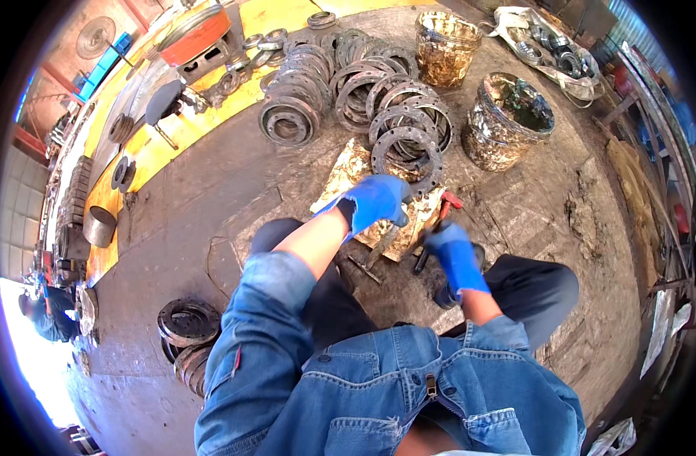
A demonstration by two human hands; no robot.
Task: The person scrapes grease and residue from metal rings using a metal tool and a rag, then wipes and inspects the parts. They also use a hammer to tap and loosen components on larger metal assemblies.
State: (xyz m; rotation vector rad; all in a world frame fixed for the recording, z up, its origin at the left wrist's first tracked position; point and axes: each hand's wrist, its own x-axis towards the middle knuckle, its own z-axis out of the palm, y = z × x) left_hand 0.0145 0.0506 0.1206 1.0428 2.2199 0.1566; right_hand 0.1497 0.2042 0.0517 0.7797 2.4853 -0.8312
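Note:
My left hand (377, 199), in a torn blue glove, is closed above a stained sheet of cardboard (339, 179), close to the lower edge of a flat dark metal ring with bolt holes (388, 137). What its fingers hold is hidden. A narrow flat metal strip (381, 248) shows just below it. My right hand (453, 247), also blue-gloved, is curled at the cardboard's right side, around something I cannot make out. Beside its fingers are a red-handled tool (451, 201) and a short dark bar (421, 262). A thin metal rod (364, 270) lies near my left knee.
Rows of metal rings (306, 76) stand leaning ahead. Two grimy buckets (448, 53) are at the far right, with a white sack of metal parts (583, 83) beyond. Stacked rings (188, 322) sit at my left. Another person (51, 311) is at the far left.

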